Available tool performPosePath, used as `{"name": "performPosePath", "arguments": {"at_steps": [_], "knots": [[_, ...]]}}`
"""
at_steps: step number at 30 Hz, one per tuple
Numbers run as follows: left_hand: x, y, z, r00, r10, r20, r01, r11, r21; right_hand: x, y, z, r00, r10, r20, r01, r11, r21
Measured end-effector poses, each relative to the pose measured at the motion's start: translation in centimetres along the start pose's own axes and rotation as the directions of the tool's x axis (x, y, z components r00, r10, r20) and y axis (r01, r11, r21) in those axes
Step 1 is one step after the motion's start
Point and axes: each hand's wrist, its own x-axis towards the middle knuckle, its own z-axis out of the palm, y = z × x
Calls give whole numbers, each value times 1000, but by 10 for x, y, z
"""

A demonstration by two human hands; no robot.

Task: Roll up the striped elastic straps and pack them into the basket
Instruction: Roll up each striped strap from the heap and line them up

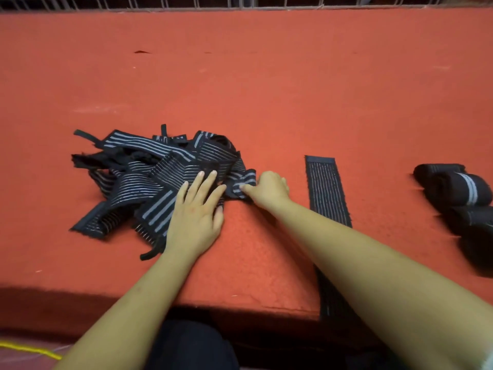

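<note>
While left hand (196, 217) presses pile (149, 169), right hand (269, 186) pinches strap end (243, 181)

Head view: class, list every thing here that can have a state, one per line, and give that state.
tangled straps: unrolled, heaped on the red table.
flat strap: unrolled, laid straight, reaching the table's near edge.
rolled straps: rolled up, lying together at the right.
left hand: fingers straight, resting on the tangled straps.
right hand: pinches an end of the tangled straps.
</note>
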Motion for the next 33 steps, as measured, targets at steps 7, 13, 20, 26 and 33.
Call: {"name": "performPosePath", "arguments": {"at_steps": [7,13,20,26,33], "knots": [[-2,-3,1,996,-81,24,81,997,-5,-13,5,-21,985,-46,166,-56,827,559],[-3,-4,1,989,-141,39,143,989,-48,-36,32,-68,966,-139,219,-79,647,758],[-1,-4,-3,985,-149,82,155,986,-65,-62,77,-120,947,-221,235,-100,492,865],[5,-2,-6,966,-135,220,166,978,-129,-88,91,-147,918,-281,279,-67,586,808],[31,-2,-27,873,-271,405,395,881,-260,-115,90,-204,911,-377,167,14,432,902]]}}
